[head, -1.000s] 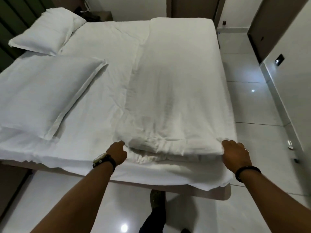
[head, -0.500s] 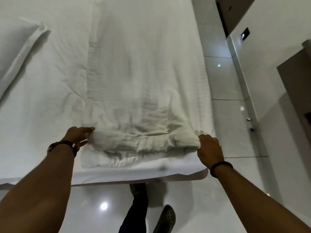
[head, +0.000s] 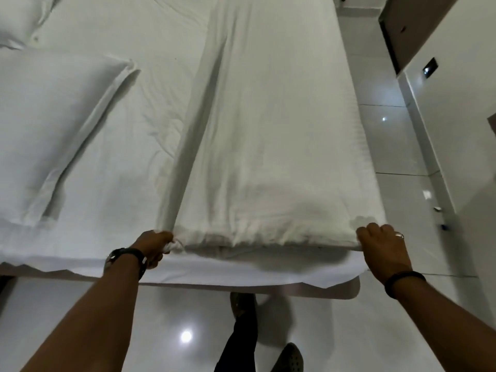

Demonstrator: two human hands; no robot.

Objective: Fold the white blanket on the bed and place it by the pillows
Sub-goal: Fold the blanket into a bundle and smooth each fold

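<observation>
The white blanket [head: 271, 135] lies as a long folded strip down the right side of the bed [head: 150, 130], its near end raised a little off the sheet. My left hand [head: 154, 244] is closed on the near left corner of that end. My right hand [head: 381, 248] grips the near right corner, a ring on one finger. A large white pillow [head: 51, 124] lies flat at the left of the bed, and a second pillow [head: 18, 17] shows at the top left corner.
The bed's near edge [head: 241, 275] runs just in front of my wrists, with the sheet hanging over it. Glossy white floor tiles [head: 389, 146] lie to the right, bounded by a wall and a dark door [head: 408, 25]. My legs and shoes [head: 241, 342] stand below the bed edge.
Both hands kept their grip on the blanket's near corners and moved apart, pulling the end taut and flatter. The camera tilted, bringing the pillows back into view at the left.
</observation>
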